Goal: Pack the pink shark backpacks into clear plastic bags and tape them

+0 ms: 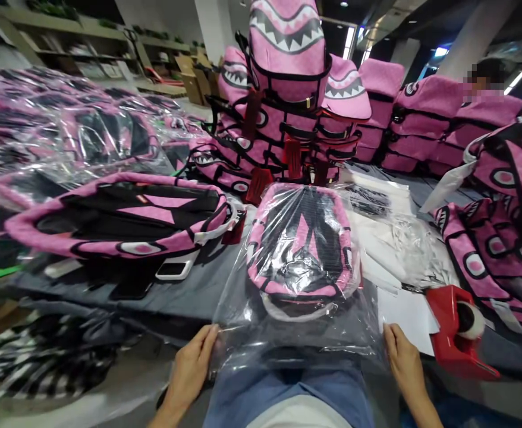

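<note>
A pink and black backpack (303, 244) lies back side up on the grey-covered table, inside a clear plastic bag (283, 339). The bag's near end hangs past the table edge toward my lap. My left hand (194, 359) pinches its left corner between thumb and fingers. On the opposite side, my right hand (401, 356) pinches the right corner. Between the two hands the film is stretched wide. A white wrapped handle or strap loop (299, 310) shows through the plastic at the backpack's near end.
Left of the bag lies another pink backpack (122, 217), unwrapped, beside a white handheld device (178, 266). A red tape dispenser (459, 333) stands right of my right hand, near loose plastic bags (408, 244). Pink backpacks (288, 47) are piled behind; a person (486, 83) is partly visible beyond.
</note>
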Available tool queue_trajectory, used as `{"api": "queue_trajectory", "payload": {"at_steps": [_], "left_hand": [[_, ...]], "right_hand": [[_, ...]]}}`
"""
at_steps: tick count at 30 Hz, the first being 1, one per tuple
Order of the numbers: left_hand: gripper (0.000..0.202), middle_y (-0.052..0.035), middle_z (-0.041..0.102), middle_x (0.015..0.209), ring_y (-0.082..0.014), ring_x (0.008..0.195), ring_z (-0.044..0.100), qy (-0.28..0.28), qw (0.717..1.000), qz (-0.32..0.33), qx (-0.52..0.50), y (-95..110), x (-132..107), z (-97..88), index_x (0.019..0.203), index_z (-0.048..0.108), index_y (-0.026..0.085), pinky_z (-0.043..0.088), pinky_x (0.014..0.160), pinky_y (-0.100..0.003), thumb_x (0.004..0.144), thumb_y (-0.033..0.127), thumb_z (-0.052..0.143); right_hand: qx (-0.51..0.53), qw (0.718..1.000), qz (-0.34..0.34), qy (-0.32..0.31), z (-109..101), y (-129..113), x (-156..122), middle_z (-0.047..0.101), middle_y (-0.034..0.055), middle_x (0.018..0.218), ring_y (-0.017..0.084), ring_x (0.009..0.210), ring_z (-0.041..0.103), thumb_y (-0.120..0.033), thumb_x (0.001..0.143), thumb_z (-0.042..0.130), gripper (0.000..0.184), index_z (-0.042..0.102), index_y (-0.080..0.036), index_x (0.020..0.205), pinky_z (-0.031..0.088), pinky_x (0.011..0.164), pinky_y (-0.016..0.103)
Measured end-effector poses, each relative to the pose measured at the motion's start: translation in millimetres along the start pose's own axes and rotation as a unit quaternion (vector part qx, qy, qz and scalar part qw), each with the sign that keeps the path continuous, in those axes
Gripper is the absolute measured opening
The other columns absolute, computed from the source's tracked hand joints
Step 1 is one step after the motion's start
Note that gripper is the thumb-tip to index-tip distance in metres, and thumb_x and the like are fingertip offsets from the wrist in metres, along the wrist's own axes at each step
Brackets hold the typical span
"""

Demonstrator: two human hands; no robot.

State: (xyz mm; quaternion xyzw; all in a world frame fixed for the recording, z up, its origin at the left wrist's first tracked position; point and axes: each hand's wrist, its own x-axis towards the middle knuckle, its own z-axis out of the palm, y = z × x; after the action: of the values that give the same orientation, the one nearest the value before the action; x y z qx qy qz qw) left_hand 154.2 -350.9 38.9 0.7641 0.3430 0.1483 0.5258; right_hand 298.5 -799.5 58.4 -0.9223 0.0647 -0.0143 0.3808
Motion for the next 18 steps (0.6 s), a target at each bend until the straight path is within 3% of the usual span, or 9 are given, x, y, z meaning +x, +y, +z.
{"api": "queue_trajectory", "payload": {"at_steps": [3,7,9,12,15,18], "left_hand": [[0.056,-0.0014,0.074,0.071,-0.0201,0.066,0.066,-0.002,0.997,-0.026,-0.070,5.5,5.3,-8.1,0.079,0.075,0.024,0.051,0.057,-0.023,0.054,0.074,0.077],[0.075,0.0059,0.065,0.060,-0.0131,0.053,0.056,-0.028,0.946,-0.163,-0.279,9.5,13.0,-14.0,0.108,0.073,0.026,0.050,0.051,-0.021,0.044,0.059,0.093],[0.070,0.0039,0.069,0.064,-0.0146,0.059,0.062,-0.041,0.917,-0.222,-0.329,6.5,13.2,-14.8,0.100,0.075,0.025,0.055,0.057,-0.021,0.037,0.046,0.098],[0.060,-0.0025,0.080,0.088,-0.0246,0.085,0.073,-0.058,0.908,-0.244,-0.335,-0.1,9.4,-15.6,0.086,0.078,0.024,0.062,0.069,-0.024,0.030,0.034,0.096],[0.064,-0.0050,0.081,0.101,-0.0315,0.106,0.072,-0.093,0.941,-0.194,-0.261,-5.0,6.2,-17.8,0.090,0.079,0.027,0.063,0.081,-0.030,0.030,0.043,0.095],[0.054,-0.0014,0.076,0.080,-0.0281,0.087,0.071,-0.064,0.989,-0.086,-0.105,-12.6,9.1,-20.6,0.071,0.074,0.027,0.062,0.078,-0.033,0.036,0.066,0.089]], "right_hand": [[0.159,0.985,0.059,-0.014,-1.7,4.6,9.9,0.048,-0.0038,0.052,0.016,0.045,0.044,-0.084,0.067,0.067,0.062,0.062,-0.024,0.082,0.034,0.045,0.027],[0.391,0.907,0.137,-0.073,-3.4,12.7,14.9,0.044,-0.0103,0.052,0.010,0.039,0.038,-0.062,0.065,0.087,0.066,0.064,-0.024,0.115,0.030,0.038,0.021],[0.473,0.866,0.134,-0.094,-3.7,17.7,9.3,0.049,-0.0086,0.056,0.009,0.041,0.042,-0.050,0.066,0.091,0.055,0.067,-0.024,0.108,0.037,0.037,0.019],[0.530,0.833,0.133,-0.086,-4.5,21.9,-5.0,0.063,-0.0015,0.072,0.013,0.059,0.060,-0.035,0.059,0.096,0.050,0.071,-0.022,0.100,0.056,0.053,0.023],[0.504,0.852,0.122,-0.072,-7.9,18.9,-13.7,0.069,0.0025,0.084,0.016,0.071,0.065,-0.037,0.055,0.098,0.054,0.073,-0.021,0.101,0.059,0.067,0.029],[0.382,0.922,0.050,-0.030,-12.7,10.6,-8.9,0.061,0.0004,0.072,0.016,0.067,0.057,-0.052,0.061,0.093,0.043,0.069,-0.020,0.076,0.051,0.065,0.028]]}}
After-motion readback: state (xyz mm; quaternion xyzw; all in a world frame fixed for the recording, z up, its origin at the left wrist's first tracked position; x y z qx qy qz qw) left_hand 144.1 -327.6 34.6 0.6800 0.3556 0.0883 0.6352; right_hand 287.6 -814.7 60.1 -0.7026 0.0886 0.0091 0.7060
